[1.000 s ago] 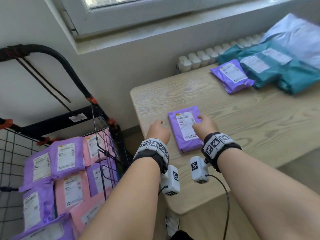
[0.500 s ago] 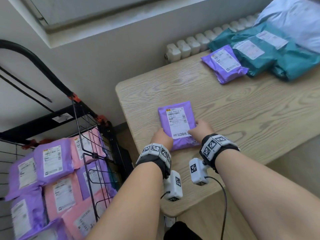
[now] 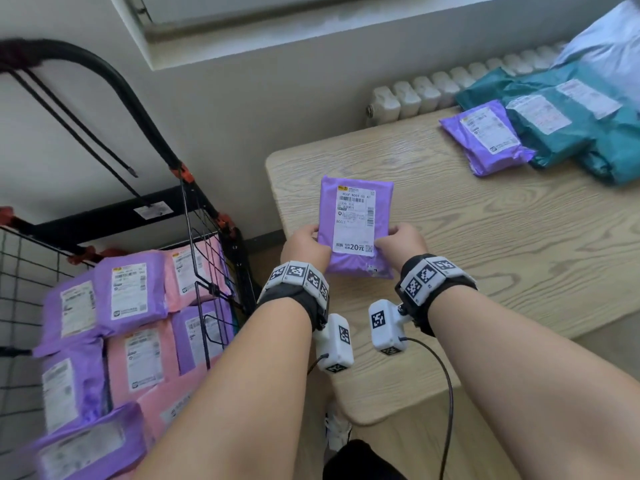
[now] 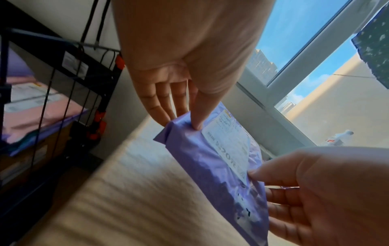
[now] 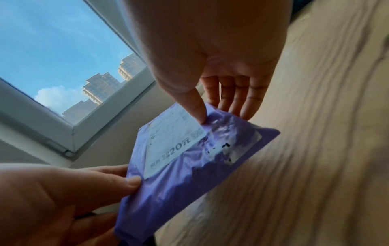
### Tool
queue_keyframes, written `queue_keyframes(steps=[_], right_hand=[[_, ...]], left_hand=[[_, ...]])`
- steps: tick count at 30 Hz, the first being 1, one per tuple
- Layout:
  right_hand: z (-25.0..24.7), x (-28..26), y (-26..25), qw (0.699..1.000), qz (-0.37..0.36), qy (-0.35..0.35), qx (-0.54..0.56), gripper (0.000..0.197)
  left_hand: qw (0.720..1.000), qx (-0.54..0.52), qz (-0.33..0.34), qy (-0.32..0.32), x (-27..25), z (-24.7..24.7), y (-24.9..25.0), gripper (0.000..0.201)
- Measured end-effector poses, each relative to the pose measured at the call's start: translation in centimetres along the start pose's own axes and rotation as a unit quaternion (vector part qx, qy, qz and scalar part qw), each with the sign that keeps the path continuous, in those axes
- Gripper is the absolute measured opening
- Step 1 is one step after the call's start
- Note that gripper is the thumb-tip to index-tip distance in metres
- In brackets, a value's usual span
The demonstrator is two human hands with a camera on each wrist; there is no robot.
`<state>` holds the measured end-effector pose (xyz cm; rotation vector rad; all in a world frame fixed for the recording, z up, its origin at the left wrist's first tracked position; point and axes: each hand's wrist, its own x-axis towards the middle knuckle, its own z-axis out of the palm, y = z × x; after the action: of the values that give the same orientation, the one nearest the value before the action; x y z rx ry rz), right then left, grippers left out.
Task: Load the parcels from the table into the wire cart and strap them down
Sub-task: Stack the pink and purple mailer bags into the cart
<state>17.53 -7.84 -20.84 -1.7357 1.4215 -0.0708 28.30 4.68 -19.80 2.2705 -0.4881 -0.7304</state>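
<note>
A purple parcel (image 3: 356, 223) with a white label is held above the wooden table (image 3: 485, 244), tilted up at its far end. My left hand (image 3: 304, 245) pinches its left edge, thumb on top and fingers beneath. My right hand (image 3: 401, 242) pinches the right edge the same way. The left wrist view shows the parcel (image 4: 212, 159) under my left thumb (image 4: 196, 114); the right wrist view shows the parcel (image 5: 189, 158) under my right thumb (image 5: 197, 108). The black wire cart (image 3: 204, 258) at the left holds several purple and pink parcels (image 3: 131, 292).
At the table's far right lie another purple parcel (image 3: 485, 136), teal parcels (image 3: 568, 123) and a pale blue one (image 3: 609, 46). A white radiator (image 3: 433, 91) runs behind the table under the window. Black straps (image 3: 79, 126) hang from the cart handle (image 3: 104, 71).
My hands closed on the parcel's two side edges, drew it toward the near table edge and lifted it off the surface. The head view swung left toward the cart.
</note>
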Motion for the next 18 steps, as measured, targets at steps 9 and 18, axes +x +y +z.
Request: queue_keyframes(steps=[9,18], right_hand=[[8.5,-4.6,-10.9,0.996,-0.075,-0.028,0.041,0.016],[22.0,-10.4,-19.5,0.986,-0.143,-0.085,-0.006,0.029]], left_hand=[[0.989,-0.033,-0.009,0.142,1.4,-11.8,-5.8,0.037],[0.966,-0.093,-0.104,0.219,2.5,-22.8,-17.5,0.023]])
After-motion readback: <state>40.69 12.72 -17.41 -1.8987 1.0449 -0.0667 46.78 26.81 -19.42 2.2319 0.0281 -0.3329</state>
